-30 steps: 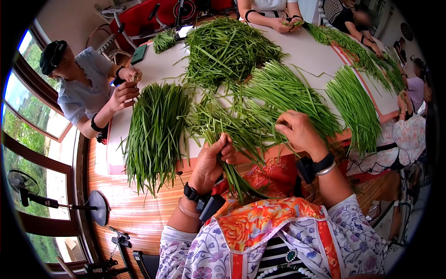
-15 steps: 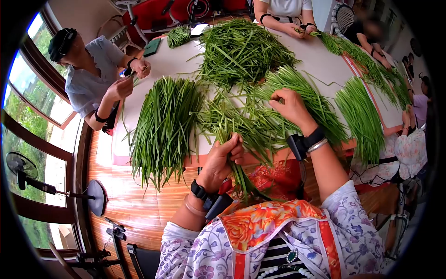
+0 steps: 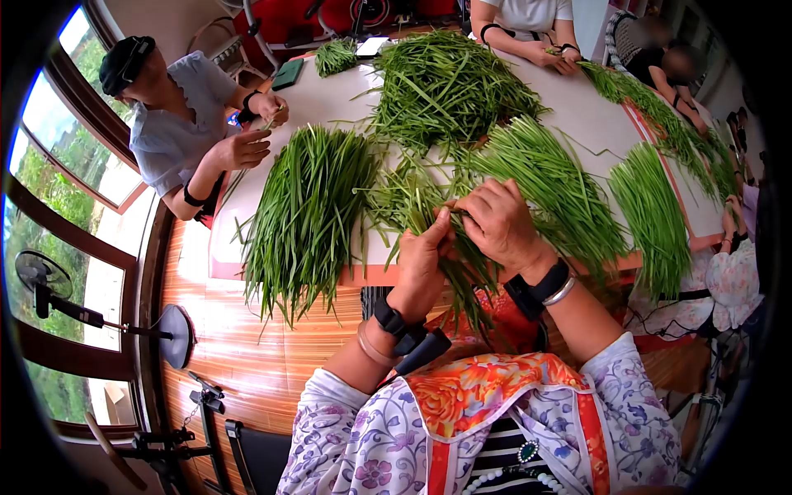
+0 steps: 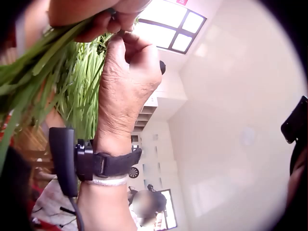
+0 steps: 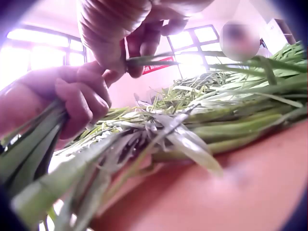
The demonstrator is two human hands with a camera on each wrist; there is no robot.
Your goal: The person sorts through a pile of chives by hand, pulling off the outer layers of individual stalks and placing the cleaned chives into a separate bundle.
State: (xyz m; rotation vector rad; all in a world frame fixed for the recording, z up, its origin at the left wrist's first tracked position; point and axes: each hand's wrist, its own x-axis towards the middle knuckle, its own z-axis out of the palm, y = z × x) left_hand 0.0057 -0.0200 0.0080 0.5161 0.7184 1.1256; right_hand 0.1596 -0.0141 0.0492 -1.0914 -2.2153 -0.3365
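My left hand [image 3: 422, 264] grips a bunch of garlic chives [image 4: 41, 67], whose long flat leaves trail down past the fist. Right against it is my right hand [image 3: 497, 221], its thumb and fingertips pinching a thin green chive piece [image 5: 159, 61] at the top of the bunch. In the left wrist view the two hands meet, with the right hand [image 4: 127, 79] beyond the left fingers. Loose, tangled chives [image 3: 396, 194] lie on the table just past the hands.
Neat chive piles stand left [image 3: 309, 214] and right [image 3: 553, 190], another [image 3: 652, 219] farther right. A large heap [image 3: 450, 91] covers the table's [image 3: 318, 103] back middle. A person at left [image 3: 186, 124] and another opposite [image 3: 528, 33] handle chives. A fan [image 3: 41, 280] stands by the windows.
My right hand has come down and left from over the right pile to meet my left hand. The left hand keeps its bunch. The head view has shifted slightly.
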